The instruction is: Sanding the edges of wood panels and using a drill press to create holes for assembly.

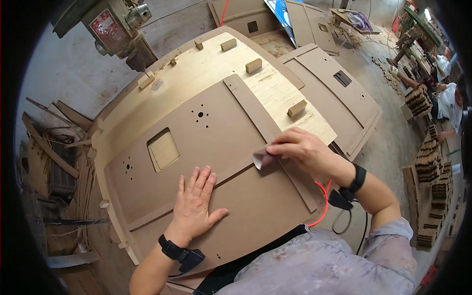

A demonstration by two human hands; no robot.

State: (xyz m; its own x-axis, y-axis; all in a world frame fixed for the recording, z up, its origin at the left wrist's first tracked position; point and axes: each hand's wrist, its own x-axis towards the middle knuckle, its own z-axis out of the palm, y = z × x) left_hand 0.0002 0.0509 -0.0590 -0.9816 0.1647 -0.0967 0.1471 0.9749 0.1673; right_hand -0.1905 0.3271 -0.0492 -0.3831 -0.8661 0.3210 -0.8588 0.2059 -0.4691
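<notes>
A large brown fibreboard panel (236, 216) lies flat before me, with raised strips, small drilled holes and a rectangular cutout (163, 149). My left hand (193, 205) rests palm down on the panel, fingers stretched out, beside a long raised strip. In my right hand (306, 151) is a curled piece of sandpaper (265, 159), dark reddish on one side and pale on the other. It is at the cross strip (255, 115) along the panel's right part. The fingertips of that hand are partly hidden behind the sandpaper and knuckles.
Under the panel is a pale plywood board (187, 73) with wooden blocks (297, 108) on it. Another brown panel (339, 93) lies at the right. A green machine (108, 29) stands at the upper left. People work at far right near stacked wooden pieces (428, 160). A red hose (324, 201) hangs nearby.
</notes>
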